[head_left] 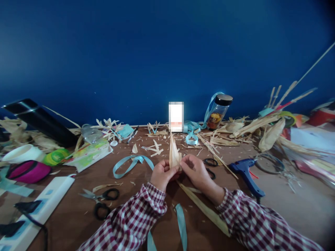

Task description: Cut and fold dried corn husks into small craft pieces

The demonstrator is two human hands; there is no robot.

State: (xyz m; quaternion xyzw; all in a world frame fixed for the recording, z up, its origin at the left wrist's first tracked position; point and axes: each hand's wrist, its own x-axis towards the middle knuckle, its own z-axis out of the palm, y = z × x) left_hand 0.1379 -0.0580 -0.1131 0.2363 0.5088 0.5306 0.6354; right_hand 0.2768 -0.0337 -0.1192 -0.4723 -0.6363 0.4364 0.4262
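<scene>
Upright between my hands stands a pale, dry corn husk (173,153), its narrow tip pointing away from me. My left hand (162,173) is closed on its lower left side. From the right, the fingers of my right hand (193,169) pinch the husk's edge low down. A long husk strip (204,209) slants over the table below my right wrist. To the left lies a loop of light blue ribbon (123,167), and nearer me is another ribbon piece (181,223). Black-handled scissors (101,201) rest open beside my left sleeve.
A blue glue gun (244,174) lies to the right, with a second pair of black handles (210,162) near my right hand. A white power strip (49,198) is at left. Along the wall stand a tilted glass jar (218,113), a black flask (42,122) and husk scraps (222,139).
</scene>
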